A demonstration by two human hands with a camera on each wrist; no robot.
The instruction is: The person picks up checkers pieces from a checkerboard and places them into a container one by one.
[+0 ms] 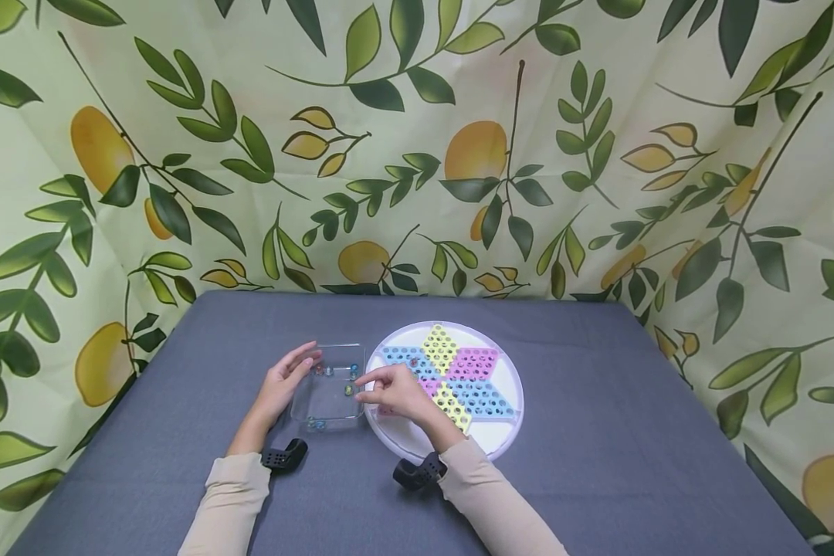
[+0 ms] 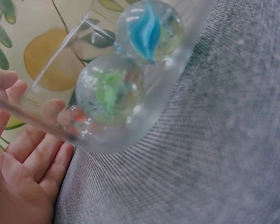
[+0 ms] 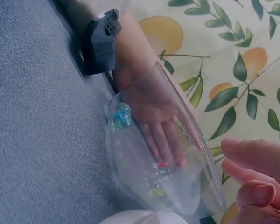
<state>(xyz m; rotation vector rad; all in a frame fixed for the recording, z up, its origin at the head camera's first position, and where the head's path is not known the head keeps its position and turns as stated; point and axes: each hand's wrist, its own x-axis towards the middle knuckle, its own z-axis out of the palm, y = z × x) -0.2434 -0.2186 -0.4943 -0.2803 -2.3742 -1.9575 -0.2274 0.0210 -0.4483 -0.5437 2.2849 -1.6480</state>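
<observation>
A clear square box (image 1: 327, 417) with several glass marbles stands on the table. My left hand (image 1: 278, 390) is at its left side, with extended fingers (image 3: 161, 142) lying along the outer wall. Over the right rim reaches my right hand (image 1: 399, 395), thumb and forefinger apart and nothing visible between them. A yellowish marble (image 1: 349, 390) lies in the box close to those fingertips. Large in the left wrist view are a blue-swirled marble (image 2: 149, 32) and a green one. The right wrist view has a blue marble (image 3: 121, 119) and a red one (image 3: 162, 165) behind the wall.
Right of the box lies a round white Chinese checkers board (image 1: 503, 386) with a yellow, pink and blue star of holes. A reddish marble (image 1: 413, 361) sits on its blue part. A leaf-patterned cloth (image 1: 417, 232) hangs behind the grey-covered table (image 1: 584, 463).
</observation>
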